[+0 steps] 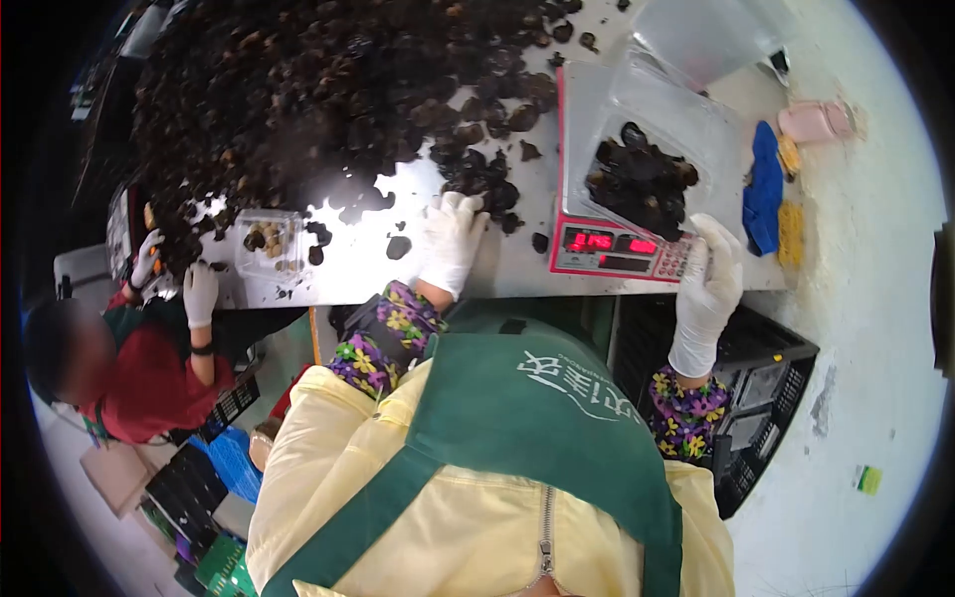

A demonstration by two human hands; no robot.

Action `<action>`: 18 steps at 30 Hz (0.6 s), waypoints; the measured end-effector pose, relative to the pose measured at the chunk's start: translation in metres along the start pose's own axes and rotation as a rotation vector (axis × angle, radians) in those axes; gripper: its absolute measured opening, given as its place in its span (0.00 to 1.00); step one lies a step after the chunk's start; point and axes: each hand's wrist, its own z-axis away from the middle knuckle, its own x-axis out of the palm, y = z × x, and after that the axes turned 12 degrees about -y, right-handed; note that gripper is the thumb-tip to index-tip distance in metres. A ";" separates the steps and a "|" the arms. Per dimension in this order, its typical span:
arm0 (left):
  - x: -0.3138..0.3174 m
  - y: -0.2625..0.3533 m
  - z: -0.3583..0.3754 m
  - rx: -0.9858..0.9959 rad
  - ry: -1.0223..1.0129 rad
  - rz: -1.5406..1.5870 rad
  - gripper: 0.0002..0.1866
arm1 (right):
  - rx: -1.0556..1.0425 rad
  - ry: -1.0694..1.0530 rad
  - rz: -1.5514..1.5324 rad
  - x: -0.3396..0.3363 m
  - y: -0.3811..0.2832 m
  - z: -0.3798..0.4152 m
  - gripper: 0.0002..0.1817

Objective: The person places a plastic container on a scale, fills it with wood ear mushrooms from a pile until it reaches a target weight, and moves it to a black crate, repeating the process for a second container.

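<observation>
My left hand [450, 244], in a white glove, rests on the table at the near edge of the pile. Its fingers are slightly apart, beside dark, wrinkled pieces that look like black fungus [482, 179]. My right hand [708, 289], also gloved, is closed at the near corner of a clear plastic box [622, 204]. Dark pieces [642, 179] fill part of this box, which sits on a red-framed digital scale [577, 249]. Red digits glow on the scale's display; the first group seems to read 0.145. The box's clear lid [686, 109] stands open behind it.
A great heap of dark pieces [328, 90] covers the table's far side. At left, a co-worker's gloved hands [201, 294] are near another clear box [269, 244]. A blue cloth [763, 189] and pink cup [816, 121] lie right. Black crates [756, 398] stand below.
</observation>
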 end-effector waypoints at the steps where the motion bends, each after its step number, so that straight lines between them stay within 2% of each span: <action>1: 0.000 -0.004 -0.003 -0.006 -0.027 0.024 0.11 | -0.013 0.022 0.013 0.001 -0.001 0.004 0.13; 2: -0.004 -0.004 -0.007 -0.019 -0.068 0.048 0.09 | -0.018 0.032 0.023 -0.001 -0.001 0.005 0.13; 4: -0.018 -0.005 -0.010 -0.042 -0.069 0.387 0.06 | 0.018 0.045 0.009 -0.006 0.002 0.009 0.12; 6: -0.034 -0.008 -0.014 0.055 0.064 0.580 0.06 | 0.030 0.076 0.011 -0.009 0.008 0.016 0.13; 8: -0.064 0.001 -0.016 -0.232 -0.125 1.274 0.07 | 0.042 0.107 0.022 -0.008 0.015 0.021 0.13; 9: -0.065 -0.003 -0.019 -0.242 -0.153 1.399 0.08 | 0.061 0.108 -0.002 -0.009 0.016 0.022 0.13; 10: -0.064 -0.005 -0.024 -0.222 -0.173 1.553 0.03 | 0.081 0.110 -0.026 -0.009 0.019 0.024 0.13; 12: -0.068 0.008 -0.030 -0.291 -0.192 1.757 0.14 | 0.104 0.137 -0.098 -0.008 0.026 0.023 0.12; 14: -0.079 0.023 -0.038 -0.290 -0.361 1.912 0.26 | 0.165 0.106 -0.154 -0.010 0.028 0.019 0.12; 15: -0.075 0.029 -0.041 -0.271 -0.375 1.919 0.30 | 0.149 0.112 -0.124 -0.011 0.028 0.017 0.12; 16: -0.077 0.039 -0.046 -0.265 -0.395 1.895 0.27 | 0.149 0.117 -0.123 -0.012 0.029 0.016 0.12; 18: -0.078 0.065 -0.054 -0.070 -0.283 1.498 0.23 | 0.143 0.124 -0.169 -0.012 0.030 0.014 0.12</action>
